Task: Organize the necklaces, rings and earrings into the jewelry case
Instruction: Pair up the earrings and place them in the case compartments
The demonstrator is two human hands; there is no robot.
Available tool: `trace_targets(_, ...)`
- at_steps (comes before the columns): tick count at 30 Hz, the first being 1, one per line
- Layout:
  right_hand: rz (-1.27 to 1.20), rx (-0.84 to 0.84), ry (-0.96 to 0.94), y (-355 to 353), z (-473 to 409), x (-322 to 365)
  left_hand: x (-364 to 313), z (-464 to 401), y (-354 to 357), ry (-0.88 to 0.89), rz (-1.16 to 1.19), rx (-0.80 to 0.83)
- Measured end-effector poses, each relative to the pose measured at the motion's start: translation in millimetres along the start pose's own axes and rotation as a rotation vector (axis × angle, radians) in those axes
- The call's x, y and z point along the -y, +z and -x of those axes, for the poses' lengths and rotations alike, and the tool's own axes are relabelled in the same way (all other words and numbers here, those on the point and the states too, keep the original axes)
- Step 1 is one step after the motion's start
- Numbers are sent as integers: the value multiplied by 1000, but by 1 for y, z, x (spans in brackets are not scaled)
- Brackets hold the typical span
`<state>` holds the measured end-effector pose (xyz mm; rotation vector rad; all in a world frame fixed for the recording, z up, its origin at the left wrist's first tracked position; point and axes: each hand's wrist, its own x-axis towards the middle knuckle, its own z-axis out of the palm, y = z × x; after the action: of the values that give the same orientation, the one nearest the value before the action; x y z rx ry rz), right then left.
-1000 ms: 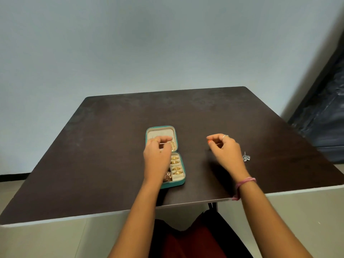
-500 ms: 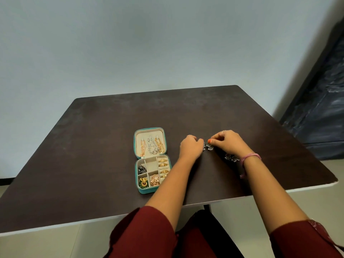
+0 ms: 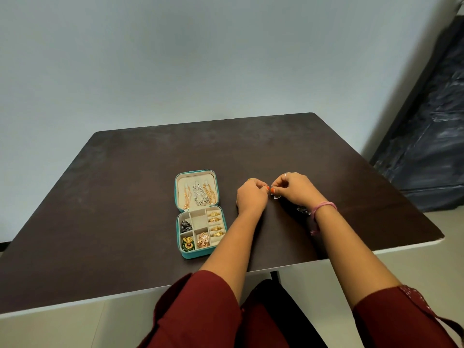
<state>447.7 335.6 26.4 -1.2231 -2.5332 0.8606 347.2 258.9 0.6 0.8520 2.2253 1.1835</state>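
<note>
Pinching a small silver earring (image 3: 275, 196) between the fingers of left hand (image 3: 251, 198) and right hand (image 3: 296, 190), just above the dark tabletop (image 3: 125, 197). Lying open to the left, well apart: teal jewelry case (image 3: 199, 253), necklaces (image 3: 199, 194) in lid, gold rings (image 3: 216, 223) in tray.

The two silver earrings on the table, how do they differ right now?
One silver earring is pinched between the fingertips of both the left hand and right hand; the other silver earring lies untouched on the table beside the right wrist. The held one shows clearly; the other is partly hidden. Both sit right of the jewelry case, outside it.
</note>
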Motion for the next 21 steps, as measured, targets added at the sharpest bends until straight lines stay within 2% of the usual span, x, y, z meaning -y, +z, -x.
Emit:
trace_targets(6, -91, -22, -34, 4, 7, 9, 1, 6, -11, -36, 252, 32)
trace_targets(11, -263, -101, -87, 7, 15, 10, 4, 11, -29, 39, 392, 84)
trace_targets(16, -437, -129, -165, 1, 27, 23, 0, 19, -54, 114, 436, 178)
trace_targets(21, -642, -118, -137, -3, 40, 41, -6, 33, -81, 117, 528, 227)
